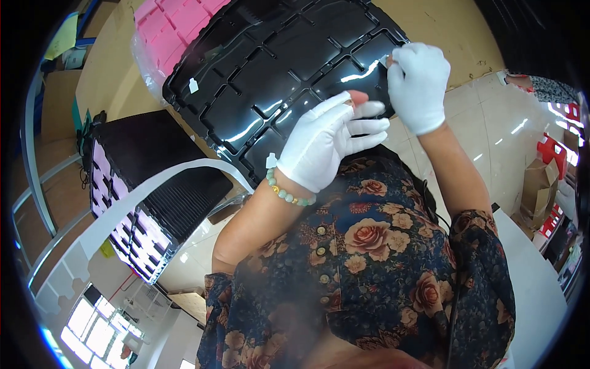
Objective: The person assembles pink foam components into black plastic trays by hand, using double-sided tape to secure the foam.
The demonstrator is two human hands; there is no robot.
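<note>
Handling a black moulded tray with gloved hands

Item: black plastic tray [276, 67], glossy, divided into compartments, seen tilted above a tan bench [107, 80]; a pink tray [169, 27] lies just behind it, partly under clear film.

Risk, as judged: the tray is held near one corner only, so it could flex or slip off the smooth gloves; a small white tab [193, 85] resting on it could be shaken loose by any tilt; a long white strip [123, 203] draped below could be snagged by the forearm.

Pose: right hand [420, 86] is raised, wrist bent, its grip closed in a pinch at the tray's right edge, around something small and white, kind not discernible; left hand [329, 144] is held palm-down against the near rim, fingers spread and slightly curled, a bare fingertip showing through the glove; nothing is seen clasped in it; a bead bracelet [287, 194] sits at the wrist.
</note>
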